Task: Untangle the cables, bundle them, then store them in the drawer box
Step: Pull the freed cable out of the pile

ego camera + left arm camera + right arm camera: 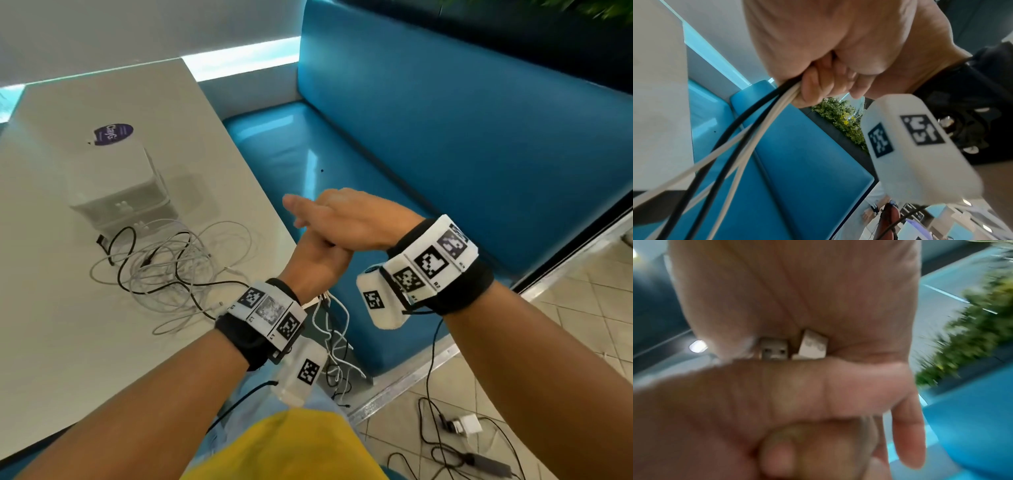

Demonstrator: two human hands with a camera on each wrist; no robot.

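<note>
A tangle of white and black cables [164,267] lies on the white table [51,342] in front of the white drawer box [120,192], whose drawers look closed. My left hand [315,263] is raised off the table's right edge and grips a bunch of black and white cables [756,121] in its curled fingers [818,84]. Their loose ends [334,329] hang below the wrist. My right hand [349,219] lies across the top of the left fist with fingers stretched out. Two USB plugs [773,350] stick up against its palm [797,288].
A blue padded bench [445,137] runs along the right of the table. On the tiled floor lie a white charger [466,425] and more black cable. A purple sticker [113,134] is on the table behind the box. Yellow cloth [284,445] covers my lap.
</note>
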